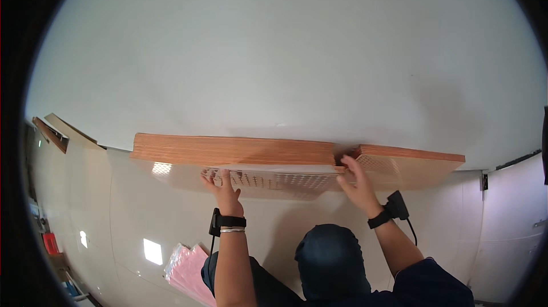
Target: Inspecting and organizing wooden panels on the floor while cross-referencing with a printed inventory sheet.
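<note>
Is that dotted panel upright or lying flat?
Seemingly upright: the dotted panel looks foreshortened from above, with the left hand and right hand near its upper edge.

Bright w/ glare on flr

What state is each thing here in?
Left board stack: standing on edge near the wall.
Right board stack: likewise, separated by a gap.
Dotted panel: fronting the left stack.
Left hand: on the panel's upper edge.
Right hand: at its right end.
Pink package: lying down.
</note>
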### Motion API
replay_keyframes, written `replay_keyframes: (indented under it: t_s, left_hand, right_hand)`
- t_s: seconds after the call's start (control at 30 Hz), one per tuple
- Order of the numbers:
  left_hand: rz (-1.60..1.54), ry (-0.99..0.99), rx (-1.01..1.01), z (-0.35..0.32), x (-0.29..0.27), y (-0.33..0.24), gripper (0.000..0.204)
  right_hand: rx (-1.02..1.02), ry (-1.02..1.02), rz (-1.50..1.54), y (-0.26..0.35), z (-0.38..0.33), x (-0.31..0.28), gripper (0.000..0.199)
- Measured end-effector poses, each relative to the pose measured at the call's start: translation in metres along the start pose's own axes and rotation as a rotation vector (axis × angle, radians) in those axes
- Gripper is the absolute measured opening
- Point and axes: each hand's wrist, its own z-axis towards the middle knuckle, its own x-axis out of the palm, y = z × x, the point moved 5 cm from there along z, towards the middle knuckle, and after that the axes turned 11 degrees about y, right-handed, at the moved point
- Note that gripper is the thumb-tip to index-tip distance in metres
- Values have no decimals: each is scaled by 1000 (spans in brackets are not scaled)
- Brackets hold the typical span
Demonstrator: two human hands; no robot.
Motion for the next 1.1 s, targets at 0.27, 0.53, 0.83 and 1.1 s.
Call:
replay_keyframes:
  t_s: [0.27, 0.53, 0.83, 1.1]
  left_hand:
    - [-31, -54, -68, -3, 6, 0, 93]
    - [-114, -61, -53, -25, -30, 13, 87]
    - [-308, 185, -110, -68, -13, 30, 37]
    - [-253, -47, -50, -34, -14, 42, 86]
  right_hand:
    - [135, -16, -204, -19, -1, 17, 35]
    - [-12, 18, -249, -31, -43, 33, 31]
    - [267, 281, -15, -62, -78, 29, 60]
    - [167, 280, 54, -77, -61, 46, 32]
